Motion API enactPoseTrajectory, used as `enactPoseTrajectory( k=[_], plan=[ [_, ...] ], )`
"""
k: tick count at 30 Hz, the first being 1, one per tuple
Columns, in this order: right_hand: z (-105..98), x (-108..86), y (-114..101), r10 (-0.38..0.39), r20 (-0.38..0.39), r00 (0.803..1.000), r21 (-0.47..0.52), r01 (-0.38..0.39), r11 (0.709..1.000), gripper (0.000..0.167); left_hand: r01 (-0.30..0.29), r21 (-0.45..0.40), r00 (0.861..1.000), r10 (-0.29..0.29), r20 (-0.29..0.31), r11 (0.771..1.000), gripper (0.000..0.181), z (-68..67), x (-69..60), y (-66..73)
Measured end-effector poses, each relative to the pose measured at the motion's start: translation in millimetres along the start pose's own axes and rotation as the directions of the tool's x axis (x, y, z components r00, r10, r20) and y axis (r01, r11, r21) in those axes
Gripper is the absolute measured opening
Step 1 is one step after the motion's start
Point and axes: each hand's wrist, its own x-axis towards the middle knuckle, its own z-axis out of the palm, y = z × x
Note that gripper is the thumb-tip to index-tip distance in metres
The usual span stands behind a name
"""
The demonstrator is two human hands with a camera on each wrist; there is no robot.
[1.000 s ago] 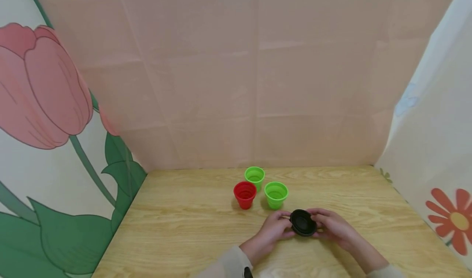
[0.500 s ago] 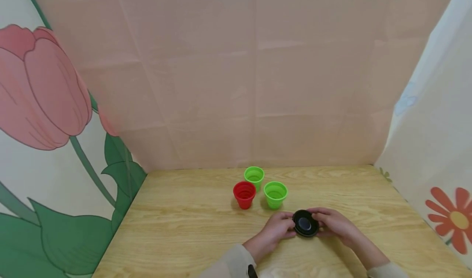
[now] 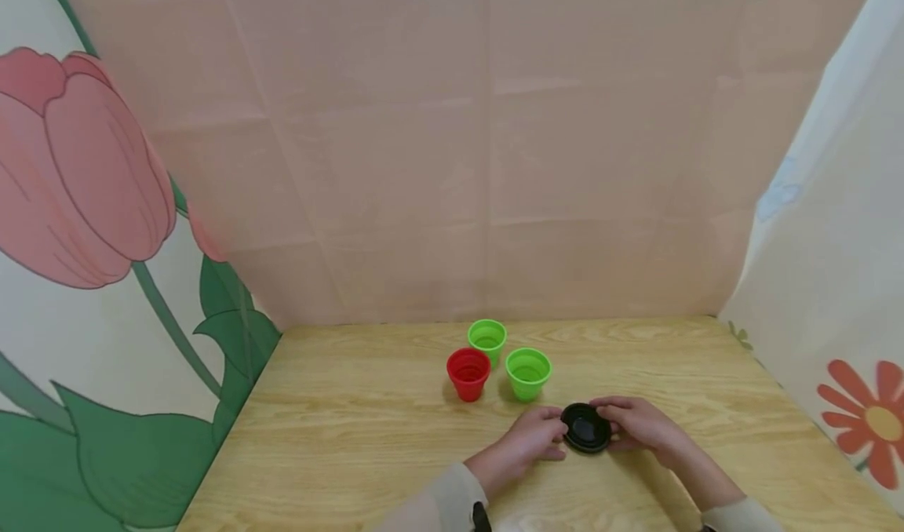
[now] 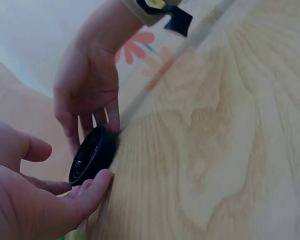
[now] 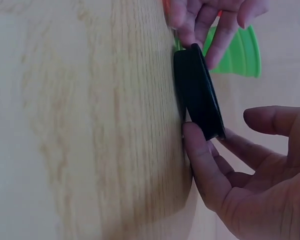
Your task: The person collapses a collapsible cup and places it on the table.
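A round, shallow black piece [image 3: 586, 428] with a raised rim is between the two hands, low at the wooden table. My left hand [image 3: 526, 446] touches its left side with extended fingers; in the left wrist view this hand's [image 4: 35, 200] thumb stands off the black piece [image 4: 94, 155]. On the other side, my right hand [image 3: 646, 430] touches it with its fingertips. In the right wrist view the thumb of this hand [image 5: 265, 185] is apart from the black piece [image 5: 197, 92]. Whether the piece bears fully on the table is unclear.
Behind the hands stand a red cup [image 3: 469, 375] and two green cups, one [image 3: 528, 375] nearer and one [image 3: 487, 337] farther back, all with their mouths up. A pinkish cloth [image 3: 487, 163] hangs behind the wooden table [image 3: 339, 430]; flower-patterned sheets flank it.
The black piece has shifted slightly to the right, together with the left hand. The left hand's fingers look more spread than before. The cups have stayed in place.
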Motion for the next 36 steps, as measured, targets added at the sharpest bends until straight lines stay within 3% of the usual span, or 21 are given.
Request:
enactPoseTrajectory(
  k=[9,12,14,18,20,22,24,26,28,29,31,33,36],
  plan=[
    [1,1.1,-6,0.038,-0.090,0.995,-0.096,-0.047,0.994,0.047,-0.025,0.167,0.992,0.003,0.130,0.986,0.038,-17.6,-6.3,13.6],
    [-2,1.4,-9,0.030,-0.085,0.996,-0.134,-0.041,0.990,0.047,-0.067,0.256,0.988,0.028,0.152,0.964,0.038,-22.3,-11.0,22.6],
    [-3,1.0,-12,0.022,-0.080,0.997,-0.154,-0.034,0.987,0.048,-0.114,0.330,0.985,0.062,0.163,0.937,0.038,-26.1,-13.6,27.2],
    [-6,-0.4,-19,-0.010,-0.063,0.998,-0.193,-0.003,0.981,0.051,-0.229,0.494,0.970,0.153,0.190,0.838,0.040,-35.0,-19.2,33.6],
    [-7,-1.5,-22,-0.029,-0.047,0.998,-0.205,0.019,0.978,0.052,-0.281,0.583,0.959,0.192,0.210,0.763,0.041,-39.4,-22.7,36.0],
    [-7,-3.0,-24,-0.055,-0.030,0.998,-0.235,0.046,0.971,0.052,-0.331,0.668,0.944,0.230,0.237,0.667,0.043,-43.4,-27.4,38.7],
    [-5,-4.5,-27,-0.077,-0.024,0.997,-0.272,0.067,0.960,0.051,-0.377,0.748,0.925,0.270,0.268,0.547,0.045,-47.4,-33.8,41.7],
    [-3,-5.4,-28,-0.105,-0.021,0.994,-0.318,0.093,0.943,0.052,-0.410,0.814,0.902,0.313,0.296,0.411,0.046,-51.0,-40.6,45.0],
    [1,-5.9,-30,-0.125,-0.038,0.991,-0.345,0.104,0.933,0.052,-0.419,0.860,0.885,0.346,0.313,0.292,0.048,-54.6,-46.9,48.2],
    [3,-5.7,-31,-0.146,-0.043,0.988,-0.351,0.121,0.928,0.052,-0.414,0.877,0.878,0.360,0.315,0.244,0.050,-56.5,-49.1,49.6],
    [6,-3.5,-31,-0.214,-0.055,0.975,-0.367,0.180,0.913,0.050,-0.397,0.904,0.867,0.388,0.313,0.160,0.051,-59.7,-51.4,52.7],
    [11,0.7,-32,-0.310,-0.074,0.948,-0.387,0.259,0.885,0.043,-0.383,0.918,0.852,0.421,0.311,0.097,0.051,-63.7,-49.7,54.6],
    [19,9.7,-31,-0.504,-0.084,0.859,-0.454,0.418,0.787,0.036,-0.379,0.925,0.815,0.480,0.326,0.016,0.048,-70.6,-43.0,56.4]
  ],
)
